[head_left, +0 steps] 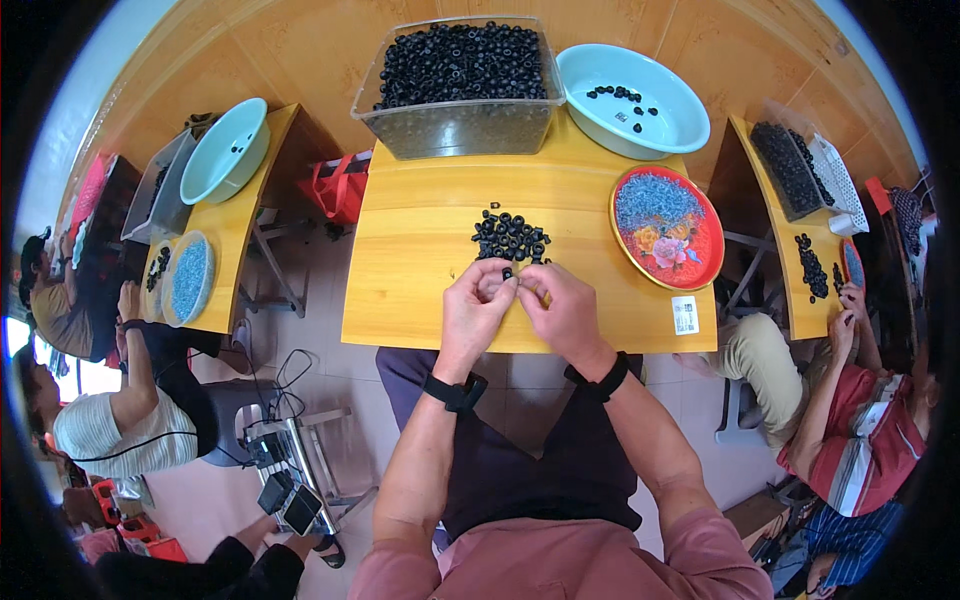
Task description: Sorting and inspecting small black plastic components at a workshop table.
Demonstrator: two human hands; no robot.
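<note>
My left hand [478, 308] pinches a small black ring-shaped part [507, 272] between thumb and fingertips, just above the table's front edge. Close beside it, my right hand [562, 308] has its thumb and fingers pressed together; whatever they hold is too small to make out. Just beyond my fingertips lies a loose pile of black ring-shaped parts [508, 236]. To the right sits a round red tray [712, 262] with a flower pattern, bearing a heap of small bluish see-through pieces [655, 202].
At the back stands a see-through bin [455, 132] heaped with black parts. A light-blue basin [640, 140] beside it holds several. A white label [685, 315] lies at the table's front right. People work at side tables [225, 235] left and right; a metal stand [300, 470] is on the floor.
</note>
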